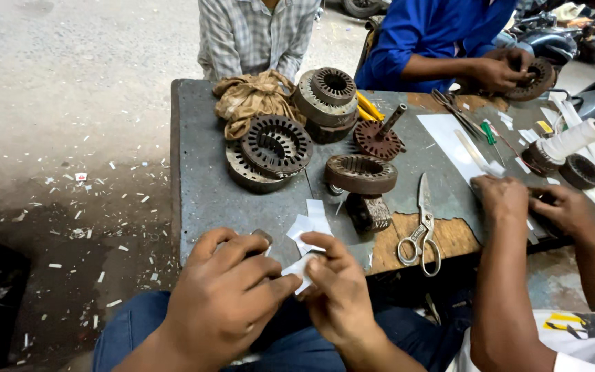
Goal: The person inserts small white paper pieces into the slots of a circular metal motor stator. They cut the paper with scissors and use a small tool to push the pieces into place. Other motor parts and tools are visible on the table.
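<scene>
My left hand (225, 293) and my right hand (335, 286) meet at the near edge of a worn grey table (204, 186), both pinching a small white paper piece (297, 270) between thumbs and fingers. More white paper slips (310, 222) lie on the table just beyond my fingers. A small dark slotted block (368, 212) stands behind them, with a rusty round stator core (361, 172) beyond it.
Scissors (423, 231) lie to the right of my hands. Several dark ring-shaped stator cores (270, 148) and a brown cloth (253, 96) sit at the table's far side. A co-worker's hands (531, 203) work at right; two other people sit across. Paper scraps litter the floor (70, 207).
</scene>
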